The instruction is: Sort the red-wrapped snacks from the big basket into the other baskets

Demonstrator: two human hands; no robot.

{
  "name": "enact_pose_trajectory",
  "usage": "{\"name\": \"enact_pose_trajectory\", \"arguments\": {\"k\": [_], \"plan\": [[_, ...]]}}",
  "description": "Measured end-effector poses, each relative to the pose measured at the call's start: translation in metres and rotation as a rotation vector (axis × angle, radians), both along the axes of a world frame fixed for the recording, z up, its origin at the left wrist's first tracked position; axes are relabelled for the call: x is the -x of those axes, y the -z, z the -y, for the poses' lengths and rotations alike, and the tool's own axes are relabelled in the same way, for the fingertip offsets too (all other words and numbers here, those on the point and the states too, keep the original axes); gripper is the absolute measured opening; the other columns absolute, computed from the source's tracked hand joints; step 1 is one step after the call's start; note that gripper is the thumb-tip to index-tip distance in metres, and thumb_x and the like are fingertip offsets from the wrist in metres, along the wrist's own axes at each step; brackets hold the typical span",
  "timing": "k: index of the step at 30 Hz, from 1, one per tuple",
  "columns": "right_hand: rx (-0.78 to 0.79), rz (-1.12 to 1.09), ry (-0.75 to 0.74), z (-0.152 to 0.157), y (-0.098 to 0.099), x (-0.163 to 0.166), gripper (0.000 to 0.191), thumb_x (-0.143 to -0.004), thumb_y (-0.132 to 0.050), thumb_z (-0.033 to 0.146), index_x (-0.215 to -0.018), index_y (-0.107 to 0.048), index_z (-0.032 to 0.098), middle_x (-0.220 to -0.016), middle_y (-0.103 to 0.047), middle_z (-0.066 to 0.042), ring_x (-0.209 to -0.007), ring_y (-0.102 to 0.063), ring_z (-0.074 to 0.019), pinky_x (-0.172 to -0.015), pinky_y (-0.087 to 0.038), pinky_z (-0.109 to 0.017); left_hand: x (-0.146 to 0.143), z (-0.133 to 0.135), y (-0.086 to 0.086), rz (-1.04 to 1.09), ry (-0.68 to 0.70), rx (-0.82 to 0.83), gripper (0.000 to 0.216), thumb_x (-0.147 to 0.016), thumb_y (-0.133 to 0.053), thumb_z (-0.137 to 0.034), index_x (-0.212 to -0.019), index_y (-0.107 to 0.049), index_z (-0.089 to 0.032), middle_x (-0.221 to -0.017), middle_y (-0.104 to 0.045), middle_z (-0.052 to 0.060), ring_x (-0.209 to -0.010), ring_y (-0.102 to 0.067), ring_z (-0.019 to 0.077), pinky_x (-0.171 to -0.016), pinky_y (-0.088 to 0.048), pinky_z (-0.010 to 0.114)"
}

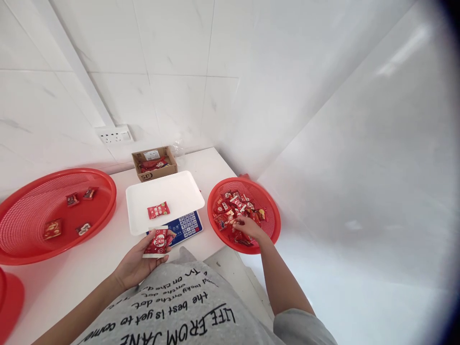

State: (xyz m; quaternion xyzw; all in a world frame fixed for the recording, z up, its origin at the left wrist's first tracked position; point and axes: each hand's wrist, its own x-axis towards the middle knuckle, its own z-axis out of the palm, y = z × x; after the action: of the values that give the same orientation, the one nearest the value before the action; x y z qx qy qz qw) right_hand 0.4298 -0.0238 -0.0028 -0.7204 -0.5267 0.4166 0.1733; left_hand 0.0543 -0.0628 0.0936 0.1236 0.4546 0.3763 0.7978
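Observation:
My left hand point(138, 261) is closed on a red and white snack packet point(157, 242), held just in front of the blue scale point(185, 228). One red packet point(158, 210) lies on the scale's white tray point(143, 201). My right hand point(249, 226) reaches into the small red basket point(273, 225) at the table's right edge. Its fingers are curled among several red packets point(233, 208); whether they grip one is hidden.
A large red mesh basket point(21, 215) at the left holds several small packets. An open cardboard box point(154, 164) with red packets stands against the tiled wall. A wall socket point(115, 135) is above it. Another red rim point(9, 297) shows at the lower left.

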Motion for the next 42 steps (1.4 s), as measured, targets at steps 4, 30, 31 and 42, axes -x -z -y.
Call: {"name": "enact_pose_trajectory", "arguments": {"k": [4,30,31,42], "plan": [[0.026,0.172,-0.051,-0.002,0.008,0.003,0.041,-0.077,-0.061,0.029,-0.115,-0.062,0.015,-0.125,-0.059,-0.013,-0.114,-0.054,-0.0278,-0.097,-0.039,-0.036,0.001,-0.001,-0.001,-0.022,0.004,0.007,0.026,-0.088,-0.051,-0.029,-0.102,-0.065,-0.011,-0.106,-0.066,0.014,-0.07,-0.067,0.0194,-0.056,-0.057,0.032],[0.06,0.428,0.055,-0.015,0.026,0.01,0.069,-0.092,-0.031,0.034,-0.148,0.001,0.009,-0.128,-0.055,-0.021,-0.113,-0.056,-0.03,-0.09,-0.04,-0.038,0.002,0.004,0.004,-0.071,-0.011,0.015,0.026,-0.089,-0.051,-0.029,-0.1,-0.065,-0.01,-0.101,-0.067,0.013,-0.068,-0.064,0.0164,-0.056,-0.055,0.029],[0.043,0.422,0.022,-0.015,0.025,0.015,0.066,-0.091,-0.032,0.034,-0.148,-0.007,0.011,-0.128,-0.055,-0.019,-0.114,-0.055,-0.0289,-0.091,-0.039,-0.037,0.001,0.003,0.004,-0.072,-0.011,0.014,0.026,-0.089,-0.051,-0.029,-0.1,-0.065,-0.01,-0.102,-0.067,0.014,-0.068,-0.064,0.0164,-0.056,-0.055,0.029],[0.051,0.493,-0.321,-0.022,0.03,0.08,0.048,-0.088,-0.043,0.024,-0.136,-0.041,0.029,-0.137,-0.047,-0.009,-0.124,-0.041,-0.0259,-0.101,-0.025,-0.04,0.002,-0.001,0.003,-0.096,0.018,-0.004,0.027,-0.089,-0.05,-0.03,-0.099,-0.066,-0.01,-0.103,-0.067,0.014,-0.067,-0.064,0.0161,-0.057,-0.055,0.028]]}}
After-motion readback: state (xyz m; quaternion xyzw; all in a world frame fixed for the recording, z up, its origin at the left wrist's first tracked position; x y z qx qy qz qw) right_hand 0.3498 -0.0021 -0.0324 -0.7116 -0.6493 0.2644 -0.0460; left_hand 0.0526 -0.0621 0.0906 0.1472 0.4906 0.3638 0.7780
